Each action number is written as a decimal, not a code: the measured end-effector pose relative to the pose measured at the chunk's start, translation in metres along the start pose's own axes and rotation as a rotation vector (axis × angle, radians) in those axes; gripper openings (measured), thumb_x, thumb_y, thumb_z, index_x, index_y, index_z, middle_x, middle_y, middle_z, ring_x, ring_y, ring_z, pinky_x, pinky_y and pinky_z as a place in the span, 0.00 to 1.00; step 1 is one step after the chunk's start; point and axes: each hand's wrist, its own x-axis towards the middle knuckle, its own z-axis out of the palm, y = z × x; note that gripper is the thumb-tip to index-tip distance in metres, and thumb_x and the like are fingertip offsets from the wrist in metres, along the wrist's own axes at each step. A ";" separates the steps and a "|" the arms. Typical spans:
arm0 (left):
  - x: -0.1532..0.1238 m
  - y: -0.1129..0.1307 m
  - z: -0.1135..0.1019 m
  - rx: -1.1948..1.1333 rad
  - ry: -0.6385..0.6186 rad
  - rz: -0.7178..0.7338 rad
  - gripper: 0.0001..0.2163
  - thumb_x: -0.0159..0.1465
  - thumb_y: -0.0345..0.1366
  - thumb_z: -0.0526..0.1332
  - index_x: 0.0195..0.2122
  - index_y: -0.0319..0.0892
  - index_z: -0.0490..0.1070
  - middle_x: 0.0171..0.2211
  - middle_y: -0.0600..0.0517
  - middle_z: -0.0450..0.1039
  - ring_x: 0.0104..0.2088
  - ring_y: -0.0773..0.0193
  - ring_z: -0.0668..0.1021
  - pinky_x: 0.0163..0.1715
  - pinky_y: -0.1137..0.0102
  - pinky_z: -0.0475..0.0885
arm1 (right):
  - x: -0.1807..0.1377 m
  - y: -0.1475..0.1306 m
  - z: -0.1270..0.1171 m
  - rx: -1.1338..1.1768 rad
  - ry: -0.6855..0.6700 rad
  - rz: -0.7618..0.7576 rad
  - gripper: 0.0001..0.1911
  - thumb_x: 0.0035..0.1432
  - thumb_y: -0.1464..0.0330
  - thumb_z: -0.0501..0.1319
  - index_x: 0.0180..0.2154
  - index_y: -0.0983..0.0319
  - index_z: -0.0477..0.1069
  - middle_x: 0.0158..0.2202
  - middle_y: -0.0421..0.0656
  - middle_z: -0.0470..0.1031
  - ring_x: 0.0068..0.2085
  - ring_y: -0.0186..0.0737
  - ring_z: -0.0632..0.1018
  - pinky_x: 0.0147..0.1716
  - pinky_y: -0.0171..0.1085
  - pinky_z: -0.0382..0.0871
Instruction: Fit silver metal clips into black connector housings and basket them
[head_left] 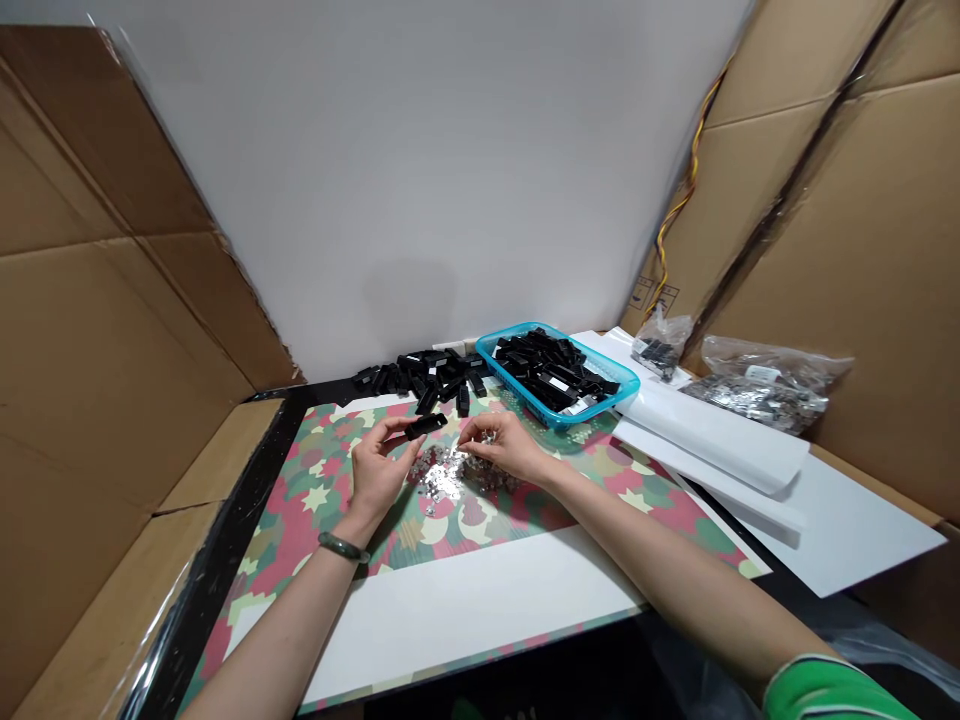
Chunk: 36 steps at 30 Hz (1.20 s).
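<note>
My left hand (pixel 379 465) is closed round the near end of a small black plastic housing (pixel 425 427), held tilted above the patterned mat. Just to its right, my right hand (pixel 504 445) has thumb and fingertips pinched together over a heap of small shiny metal pieces (pixel 442 475). What sits in that pinch is too small to make out. Part of the heap is hidden under the right hand. Behind both hands lies a loose pile of black plastic parts (pixel 424 378).
A blue plastic basket (pixel 628 388) full of similar black parts stands behind my right hand. White sheets (pixel 720 440), a clear bag of metal pieces (pixel 765 390) and a smaller bag (pixel 660 350) lie at the right. Cardboard (pixel 97 330) walls both sides.
</note>
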 end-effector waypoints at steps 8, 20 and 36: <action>-0.002 0.002 0.004 -0.061 0.000 0.142 0.10 0.56 0.35 0.69 0.37 0.39 0.73 0.41 0.43 0.80 0.45 0.54 0.82 0.45 0.59 0.80 | -0.006 -0.017 0.007 0.021 0.228 -0.134 0.05 0.54 0.67 0.64 0.26 0.58 0.75 0.28 0.43 0.78 0.31 0.41 0.76 0.38 0.42 0.69; -0.020 0.009 0.017 0.248 0.050 0.438 0.05 0.57 0.31 0.66 0.36 0.42 0.73 0.42 0.45 0.81 0.43 0.55 0.83 0.43 0.59 0.80 | -0.016 -0.035 0.039 0.216 0.417 -0.034 0.06 0.50 0.66 0.69 0.24 0.58 0.75 0.58 0.46 0.69 0.59 0.49 0.69 0.58 0.49 0.60; -0.028 0.013 0.027 0.304 0.135 0.420 0.04 0.58 0.31 0.66 0.35 0.42 0.73 0.41 0.45 0.82 0.41 0.55 0.83 0.41 0.62 0.79 | -0.021 -0.032 0.052 0.223 0.468 -0.006 0.06 0.53 0.67 0.69 0.25 0.58 0.77 0.65 0.43 0.63 0.65 0.50 0.63 0.63 0.49 0.54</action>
